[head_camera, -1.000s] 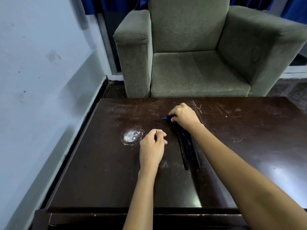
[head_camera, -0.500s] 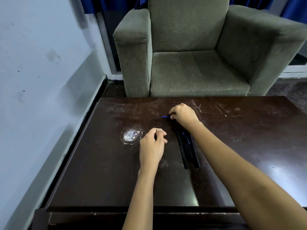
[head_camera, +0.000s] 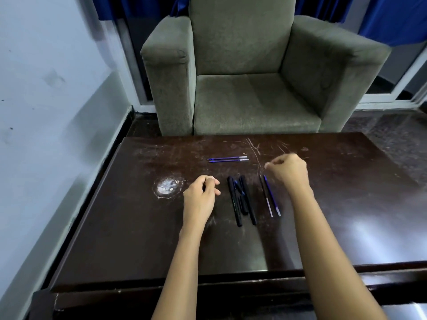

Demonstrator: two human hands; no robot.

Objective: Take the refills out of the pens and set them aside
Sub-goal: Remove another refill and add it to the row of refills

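A: Where are we w/ the refills?

B: Two refills [head_camera: 228,159] lie side by side toward the far edge of the surface [head_camera: 115,227], just this side of the armchair [head_camera: 249,93]. Two more thin blue sticks [head_camera: 270,196] sit just right of the black pens [head_camera: 241,199], prob. refills too. Pens are bunched at the centre, touching one another.

A: Hands?

B: Right hand [head_camera: 290,173] hovers above the surface, fingers curled in loosely, thumb near forefinger; looks like nothing's in it. Left hand [head_camera: 202,195] rests by the pens, fingers curled narrow, thumb to fingertips. Can't tell if smth small is pinched in there.

A: Step?

B: Between pens, I'd say. One refill just set aside, next pen not yet picked up.

A: Vs. half a sec ago?

B: Then the right hand was down at the far spot w/ a blue tip poking out left of it. Now it's pulled back right and lifted, and the far pair shows in full. Left hand hasn't moved.

A: Next?

B: Likely pick one black pen off the bunch w/o scattering the rest, hold the barrel w/ one hand, open the end, draw the refill straight out. They're thin, could roll.
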